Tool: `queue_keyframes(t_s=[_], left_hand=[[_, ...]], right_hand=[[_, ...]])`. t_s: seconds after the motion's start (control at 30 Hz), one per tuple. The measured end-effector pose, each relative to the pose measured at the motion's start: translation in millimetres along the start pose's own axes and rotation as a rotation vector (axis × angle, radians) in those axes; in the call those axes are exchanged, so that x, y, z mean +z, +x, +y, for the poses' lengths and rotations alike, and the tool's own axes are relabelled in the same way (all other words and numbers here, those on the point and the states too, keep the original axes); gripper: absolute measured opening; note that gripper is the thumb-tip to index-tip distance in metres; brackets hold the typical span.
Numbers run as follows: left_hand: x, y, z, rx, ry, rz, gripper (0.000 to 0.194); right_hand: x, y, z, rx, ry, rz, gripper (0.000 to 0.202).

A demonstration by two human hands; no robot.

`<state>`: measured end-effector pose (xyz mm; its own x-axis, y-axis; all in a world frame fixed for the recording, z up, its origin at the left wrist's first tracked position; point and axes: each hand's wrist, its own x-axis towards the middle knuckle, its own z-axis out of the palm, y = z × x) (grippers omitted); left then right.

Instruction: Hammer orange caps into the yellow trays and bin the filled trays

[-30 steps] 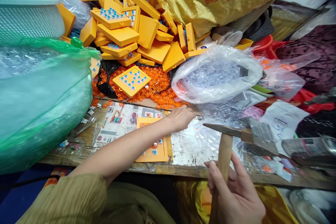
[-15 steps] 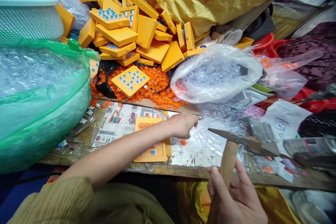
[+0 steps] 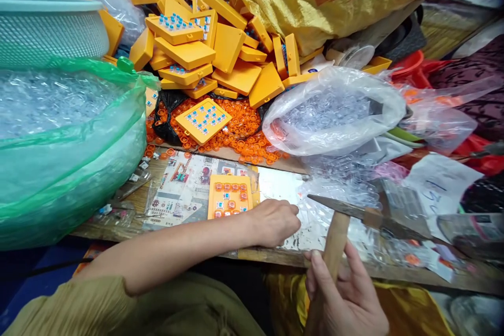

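Wood and dark metal make up the hammer, which the right hand grips by its handle near the counter's front edge, thumb and fingers wrapped loosely round it, the head raised and pointing left. The left hand is knuckles up over a white sheet on the counter, its fingers curled down out of sight; how tightly they are closed, and whether they have hold of anything, I cannot tell.

Just left of that hand lies the tray, flat on a printed sheet, its near part hidden by the left forearm. Orange caps sit in most of its visible places, while a few blue pegs show uncapped. The step in hand seems to be capping, well along on the part in view. Reaching those bare pegs would call for drawing the forearm back off the tray; any hammer blow would need the fingers kept aside.
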<state>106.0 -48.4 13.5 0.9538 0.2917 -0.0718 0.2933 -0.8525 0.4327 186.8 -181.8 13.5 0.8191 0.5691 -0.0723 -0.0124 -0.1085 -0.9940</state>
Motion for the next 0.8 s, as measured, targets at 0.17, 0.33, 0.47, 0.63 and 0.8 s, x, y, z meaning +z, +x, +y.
queue_keyframes(t_s=[0.17, 0.33, 0.47, 0.63, 0.8], left_hand=[[-11.6, 6.1, 5.0, -0.370, -0.267, -0.101, 0.018], [-24.7, 11.4, -2.9, -0.498, -0.262, -0.073, 0.025], [-21.0, 8.5, 1.2, -0.410, -0.220, -0.011, 0.024], [-7.0, -7.6, 24.4, -0.265, -0.163, -0.005, 0.019], [13.7, -80.2, 42.7, -0.203, -0.165, 0.344, 0.019]], right_hand=[[-2.4, 0.0, 0.2, 0.048, -0.038, -0.029, 0.079], [-2.6, -0.8, 2.0, 0.072, 0.000, -0.021, 0.082], [-1.2, -1.5, 3.5, 0.043, -0.009, -0.038, 0.078], [1.7, -1.9, 6.6, 0.007, 0.033, -0.069, 0.073], [-17.5, -3.0, 20.0, -0.009, -0.142, -0.076, 0.067]])
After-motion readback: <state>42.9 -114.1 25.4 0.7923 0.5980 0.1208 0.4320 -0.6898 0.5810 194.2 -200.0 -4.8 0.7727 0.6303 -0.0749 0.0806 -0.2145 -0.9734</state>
